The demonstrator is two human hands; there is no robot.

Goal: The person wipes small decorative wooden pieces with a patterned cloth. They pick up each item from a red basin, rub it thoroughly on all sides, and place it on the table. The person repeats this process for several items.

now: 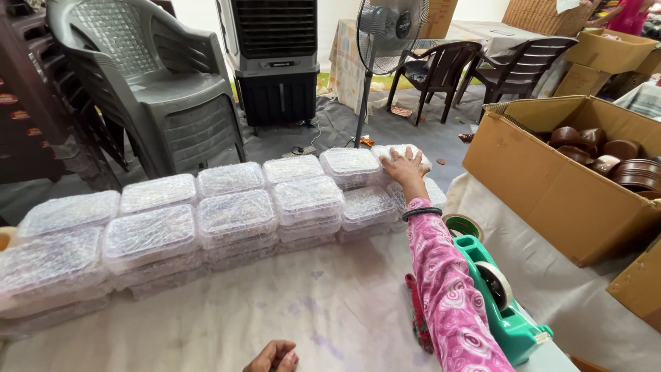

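While right hand (404,165) fingers (396,156) lie spread on wrapped box (403,153), left hand (274,357) curled, holding nothing.

Single head-worn view, angled down and forward.
Looks from the person's head across the surface (330,303), close to it, toward stacked grey chairs (151,83), cooler (275,55) and fan (389,27) beyond.

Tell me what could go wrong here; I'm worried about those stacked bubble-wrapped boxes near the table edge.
1. The right hand presses the end bubble-wrapped box, at the far edge of the table; a push might tip it off.
2. The stacked rows look uneven, so neighbours could slide.
3. The sleeve lies against the tape dispenser and may snag it.
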